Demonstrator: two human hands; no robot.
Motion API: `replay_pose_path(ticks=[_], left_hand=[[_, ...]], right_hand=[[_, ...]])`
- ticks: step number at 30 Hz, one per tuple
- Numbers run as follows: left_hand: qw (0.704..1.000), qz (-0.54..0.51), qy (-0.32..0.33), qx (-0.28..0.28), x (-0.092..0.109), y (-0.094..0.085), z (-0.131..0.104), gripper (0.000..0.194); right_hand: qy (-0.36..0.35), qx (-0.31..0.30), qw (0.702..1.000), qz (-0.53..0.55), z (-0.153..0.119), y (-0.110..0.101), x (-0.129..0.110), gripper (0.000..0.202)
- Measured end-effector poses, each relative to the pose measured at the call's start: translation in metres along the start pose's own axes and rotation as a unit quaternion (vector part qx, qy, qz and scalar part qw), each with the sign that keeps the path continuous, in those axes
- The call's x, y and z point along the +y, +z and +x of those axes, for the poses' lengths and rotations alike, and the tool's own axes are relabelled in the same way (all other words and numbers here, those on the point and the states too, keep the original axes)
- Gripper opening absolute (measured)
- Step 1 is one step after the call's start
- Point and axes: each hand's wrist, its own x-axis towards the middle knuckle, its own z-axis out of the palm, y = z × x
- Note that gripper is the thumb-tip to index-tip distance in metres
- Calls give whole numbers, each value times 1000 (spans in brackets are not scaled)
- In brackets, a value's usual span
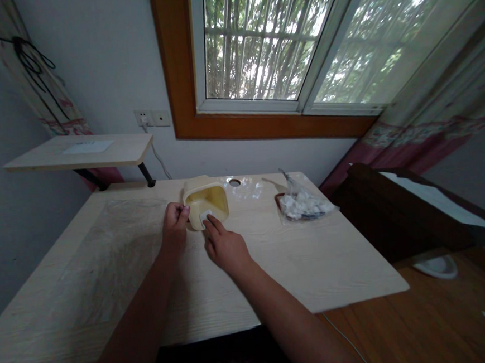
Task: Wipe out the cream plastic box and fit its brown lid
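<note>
A pale yellow container [218, 197] is tipped so that its opening faces the camera, near the back middle of the light wooden table. My left hand [175, 223] is closed on its left rim, thumb at the edge. With its fingers together, my right hand [226, 244] presses a small white piece [204, 217] against the container's lower inner edge. What the white piece is made of cannot be made out.
On the table's right lies a clear plastic bag [305, 203] of white material, beside a small brown-rimmed item. A thin clear sheet [106, 259] covers the table's left part. A raised shelf [118, 152] stands back left. A round hole [235, 182] lies behind the container.
</note>
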Motion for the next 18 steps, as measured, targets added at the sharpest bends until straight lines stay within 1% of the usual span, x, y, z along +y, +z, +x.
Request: replay_pose_path(ticks=[4,8,13,18], left_hand=[[1000,4,7,8,-4,0,1,20],[999,31,21,22,-5,-1,1,19],[998,54,27,13,-1,-2,0,19],[993,82,72,36,5,-3,1,17]], right_hand=[[4,-11,1000,2,0,-1,-1,61],[0,-6,1000,1,1,1,-1,61],[-5,-3,1000,-2,0,2,0,59],[-5,-4,1000,-2,-1,0,-1,59]])
